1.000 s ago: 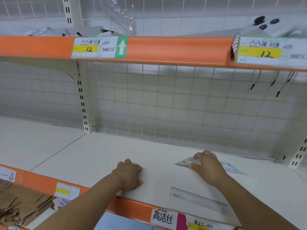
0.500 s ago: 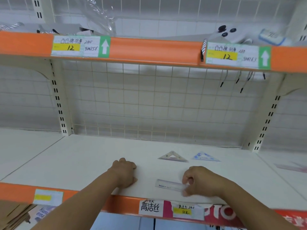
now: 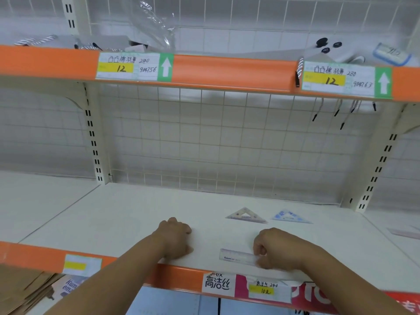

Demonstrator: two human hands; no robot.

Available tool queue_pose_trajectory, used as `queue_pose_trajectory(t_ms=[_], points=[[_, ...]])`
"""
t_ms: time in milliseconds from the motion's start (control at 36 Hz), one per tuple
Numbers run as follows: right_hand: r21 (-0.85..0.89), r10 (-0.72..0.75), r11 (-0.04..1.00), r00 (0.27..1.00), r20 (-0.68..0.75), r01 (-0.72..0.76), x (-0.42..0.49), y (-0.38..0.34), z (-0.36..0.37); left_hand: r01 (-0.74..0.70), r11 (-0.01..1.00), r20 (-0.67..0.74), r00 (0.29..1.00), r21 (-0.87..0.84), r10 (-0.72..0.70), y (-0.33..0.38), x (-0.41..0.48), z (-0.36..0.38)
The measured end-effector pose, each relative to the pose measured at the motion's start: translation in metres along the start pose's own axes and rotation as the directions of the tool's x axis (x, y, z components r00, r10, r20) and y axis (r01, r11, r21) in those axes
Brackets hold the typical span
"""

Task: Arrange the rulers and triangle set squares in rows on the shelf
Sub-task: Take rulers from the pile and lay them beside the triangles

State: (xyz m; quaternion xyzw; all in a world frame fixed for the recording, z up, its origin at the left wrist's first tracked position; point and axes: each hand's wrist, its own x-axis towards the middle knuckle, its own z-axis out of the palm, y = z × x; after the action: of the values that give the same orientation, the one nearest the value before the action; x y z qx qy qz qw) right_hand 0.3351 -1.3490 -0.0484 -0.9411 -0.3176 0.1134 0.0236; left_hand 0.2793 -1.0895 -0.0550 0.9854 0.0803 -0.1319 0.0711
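Store shelving with a white wire-grid back panel [image 3: 204, 144] and orange price strips [image 3: 227, 71], and the white shelf board [image 3: 113, 223] lower down is where it's all happening. Progress-wise I'd call it early-to-middle. Two set squares lie flat side by side toward the back right of the shelf: a pale purplish clear plastic triangle set square [image 3: 246, 215], and a blue-printed clear plastic triangle set square [image 3: 289, 216] just beside it on the right. Both have their points facing the back, so that reads as a started row. Nearer the front lip, the clear plastic ruler [image 3: 236, 255] lies flat, roughly parallel to the edge and in front of the triangles. The right hand [image 3: 281, 248] has its fingers curled over the ruler's right end, pinching it down at the shelf, so I reckon it's being lined up as the start of a second row. The left hand [image 3: 175, 237] is loosely balled up with knuckles parked on the shelf, well to the left of the ruler, with nothing in it as far as I can see. Over on the next shelf section to the right there's a flat pinkish strip [image 3: 404, 231], too blurry to say whether it's another ruler. If it is, it needs bringing over; otherwise what's left is mostly straightening.
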Motion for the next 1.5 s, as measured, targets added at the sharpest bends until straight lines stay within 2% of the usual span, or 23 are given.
queue_pose_trajectory(t_ms=[111, 222, 694, 806, 889, 1028, 1167, 1278, 1417, 1500], points=[[0.055, 0.021, 0.998, 0.997, 0.080, -0.025, 0.005, -0.002, -0.001, 0.002, 1.000, 0.002, 1.000, -0.014, -0.002, -0.002, -0.003, 0.000], [0.114, 0.037, 0.992, 0.995, 0.096, -0.048, 0.007, 0.000, 0.001, -0.005, 1.000, 0.007, 1.000, -0.014, 0.005, -0.004, -0.007, 0.000], [0.270, 0.061, 0.963, 0.971, -0.233, 0.004, 0.037, -0.027, 0.005, -0.002, 0.999, 0.014, 1.000, 0.036, 0.002, -0.017, -0.023, -0.007], [0.321, 0.015, 0.946, 0.978, -0.207, 0.053, 0.050, -0.038, 0.003, -0.004, 0.999, 0.008, 1.000, 0.050, 0.004, -0.021, -0.029, -0.011], [0.317, 0.001, 0.947, 0.986, -0.166, 0.053, 0.058, -0.046, 0.001, 0.013, 0.999, 0.008, 1.000, 0.045, -0.014, -0.026, -0.030, -0.012], [0.337, -0.033, 0.936, 0.980, -0.195, 0.098, 0.069, -0.061, -0.002, 0.036, 0.999, 0.000, 0.999, 0.034, -0.036, -0.036, -0.030, -0.013], [0.167, -0.029, 0.984, 0.981, -0.194, 0.062, 0.087, -0.069, -0.006, 0.047, 0.998, -0.004, 0.999, 0.043, -0.047, -0.040, -0.030, -0.015], [0.192, 0.029, 0.981, 0.979, -0.200, 0.010, 0.102, -0.071, -0.005, 0.043, 0.997, -0.008, 0.999, 0.062, -0.043, -0.041, -0.028, -0.015], [0.261, 0.054, 0.965, 0.968, -0.247, 0.013, 0.113, -0.073, -0.008, 0.036, 0.998, -0.023, 0.999, 0.055, -0.035, -0.042, -0.026, -0.016], [0.220, 0.029, 0.975, 0.963, -0.269, 0.032, 0.120, -0.074, -0.010, 0.037, 0.998, -0.027, 0.999, 0.054, -0.035, -0.043, -0.025, -0.016]])
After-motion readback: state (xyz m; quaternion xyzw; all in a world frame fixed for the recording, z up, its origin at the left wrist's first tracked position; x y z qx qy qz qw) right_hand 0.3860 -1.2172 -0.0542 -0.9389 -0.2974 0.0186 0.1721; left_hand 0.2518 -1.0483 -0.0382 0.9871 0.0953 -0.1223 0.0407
